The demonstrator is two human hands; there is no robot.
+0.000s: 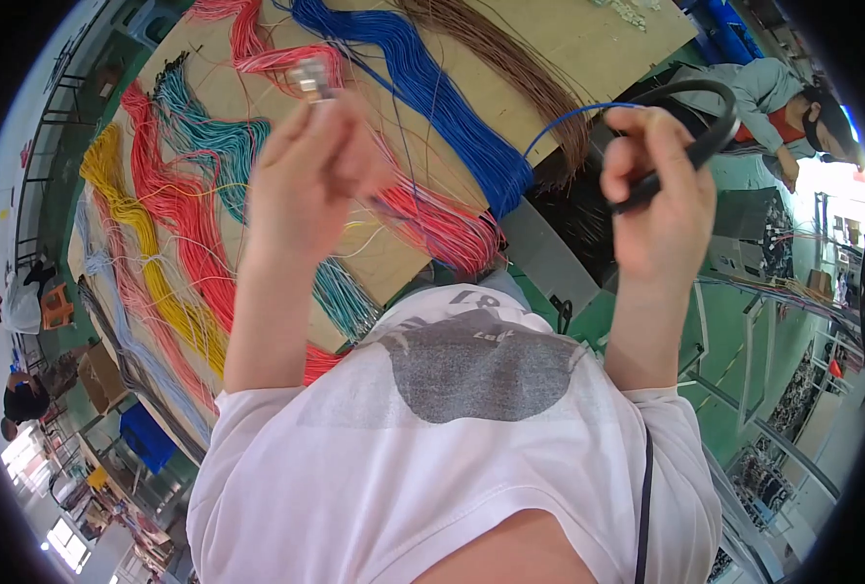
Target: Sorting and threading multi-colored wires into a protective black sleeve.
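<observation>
My left hand (308, 185) is raised over the table, its fingers pinched on a small pale connector (310, 80). Motion blurs both, so the connector's details are lost. To the right, my right hand (664, 185) curls round a thick black cable (722, 136) that loops above the knuckles. A thin blue wire (561, 119) runs from near the right index finger down toward the blue wire bundle (442, 107); whether the fingers grip this wire is unclear. Between my hands lies a bundle of pink and white wires (452, 234), its ends toward my body.
Brown (496, 49), teal (213, 127), red (184, 200) and yellow (138, 209) wire bundles lie across the wooden tabletop (637, 44). A co-worker (758, 97) bends over at the far right. Metal frame rails (792, 453) stand at the lower right.
</observation>
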